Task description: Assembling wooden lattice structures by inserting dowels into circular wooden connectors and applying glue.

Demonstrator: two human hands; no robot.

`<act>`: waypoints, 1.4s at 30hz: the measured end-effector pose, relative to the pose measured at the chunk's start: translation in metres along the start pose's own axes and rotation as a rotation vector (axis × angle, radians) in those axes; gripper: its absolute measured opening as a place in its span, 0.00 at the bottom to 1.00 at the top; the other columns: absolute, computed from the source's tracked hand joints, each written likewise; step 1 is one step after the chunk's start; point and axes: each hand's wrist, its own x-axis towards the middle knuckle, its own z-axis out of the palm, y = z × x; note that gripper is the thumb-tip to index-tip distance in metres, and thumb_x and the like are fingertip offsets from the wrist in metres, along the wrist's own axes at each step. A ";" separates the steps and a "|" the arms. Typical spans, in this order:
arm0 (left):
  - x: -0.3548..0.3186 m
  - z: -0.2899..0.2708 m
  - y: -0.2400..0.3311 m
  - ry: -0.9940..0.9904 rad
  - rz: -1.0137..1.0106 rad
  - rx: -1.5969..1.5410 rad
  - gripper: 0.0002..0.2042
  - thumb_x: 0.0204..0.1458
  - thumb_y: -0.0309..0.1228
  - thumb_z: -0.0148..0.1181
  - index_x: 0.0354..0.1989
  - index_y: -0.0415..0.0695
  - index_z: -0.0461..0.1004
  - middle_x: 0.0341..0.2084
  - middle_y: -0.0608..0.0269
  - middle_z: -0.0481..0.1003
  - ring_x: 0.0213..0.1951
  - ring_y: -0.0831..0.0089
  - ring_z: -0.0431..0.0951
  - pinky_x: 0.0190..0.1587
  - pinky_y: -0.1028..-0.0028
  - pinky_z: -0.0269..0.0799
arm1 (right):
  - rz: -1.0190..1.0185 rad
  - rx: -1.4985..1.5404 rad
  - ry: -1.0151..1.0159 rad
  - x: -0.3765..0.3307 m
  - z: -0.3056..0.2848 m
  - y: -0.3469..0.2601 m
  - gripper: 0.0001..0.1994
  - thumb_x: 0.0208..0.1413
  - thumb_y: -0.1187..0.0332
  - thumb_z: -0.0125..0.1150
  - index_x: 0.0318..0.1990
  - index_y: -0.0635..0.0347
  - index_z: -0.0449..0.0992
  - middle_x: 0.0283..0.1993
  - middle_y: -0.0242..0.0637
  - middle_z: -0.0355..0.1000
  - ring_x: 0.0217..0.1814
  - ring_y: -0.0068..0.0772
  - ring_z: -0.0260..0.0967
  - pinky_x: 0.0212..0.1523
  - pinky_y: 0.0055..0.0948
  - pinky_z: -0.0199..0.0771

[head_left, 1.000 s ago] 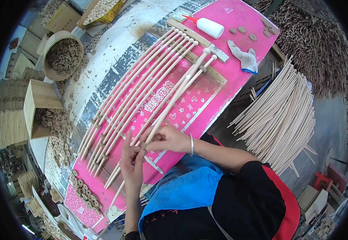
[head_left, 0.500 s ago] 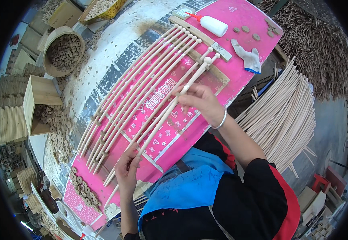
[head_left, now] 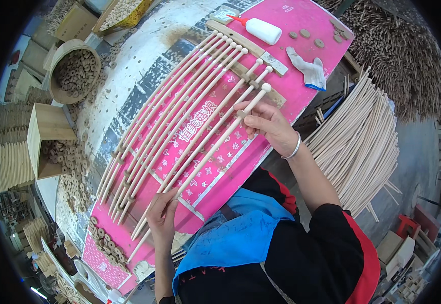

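Observation:
A long wooden rod (head_left: 215, 149) with a round ball (head_left: 266, 87) on its far end slants across the pink board (head_left: 144, 248). My right hand (head_left: 271, 129) is closed on it below the ball, at a small brown wooden ring (head_left: 242, 114) around the rod. Lower down, my left hand (head_left: 162, 215) pinches the same rod. Just to its left lie two similar ball-ended rods (head_left: 219, 121), with a ring near their far ends. Several more ball-ended rods (head_left: 180, 106) lie side by side farther left, some carrying rings near their lower ends.
A wooden bar (head_left: 251, 45) lies beyond the balls, beside a white squeeze bottle (head_left: 263, 31) and a glove (head_left: 309, 71). Loose rings (head_left: 104, 238) sit at lower left. A round tub (head_left: 58, 91) and a box (head_left: 45, 131) of rings stand left; bundled rods (head_left: 357, 147) lie right.
The held rod has shifted right, away from the neighbouring rods. My right hand has moved slightly right, and a brown ring now shows at its fingers. My left hand keeps its hold.

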 end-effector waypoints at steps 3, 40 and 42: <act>0.002 0.006 0.001 0.000 0.020 0.007 0.12 0.60 0.18 0.63 0.51 0.34 0.82 0.36 0.59 0.78 0.37 0.74 0.77 0.41 0.75 0.71 | 0.053 -0.072 0.026 -0.003 -0.008 -0.003 0.22 0.65 0.58 0.69 0.58 0.64 0.78 0.38 0.27 0.74 0.35 0.17 0.72 0.36 0.21 0.76; 0.055 0.101 -0.013 0.225 0.374 0.604 0.13 0.58 0.26 0.66 0.52 0.46 0.84 0.39 0.63 0.75 0.43 0.63 0.75 0.47 0.63 0.70 | -0.485 -1.120 0.560 0.027 -0.066 0.011 0.10 0.54 0.63 0.74 0.36 0.57 0.80 0.32 0.33 0.76 0.35 0.34 0.76 0.35 0.33 0.74; 0.056 0.102 -0.014 0.228 0.382 0.610 0.14 0.58 0.26 0.66 0.52 0.46 0.84 0.39 0.63 0.75 0.42 0.63 0.75 0.47 0.63 0.70 | -0.495 -1.122 0.561 0.028 -0.066 0.011 0.10 0.54 0.63 0.74 0.36 0.57 0.80 0.32 0.34 0.76 0.35 0.35 0.76 0.35 0.33 0.73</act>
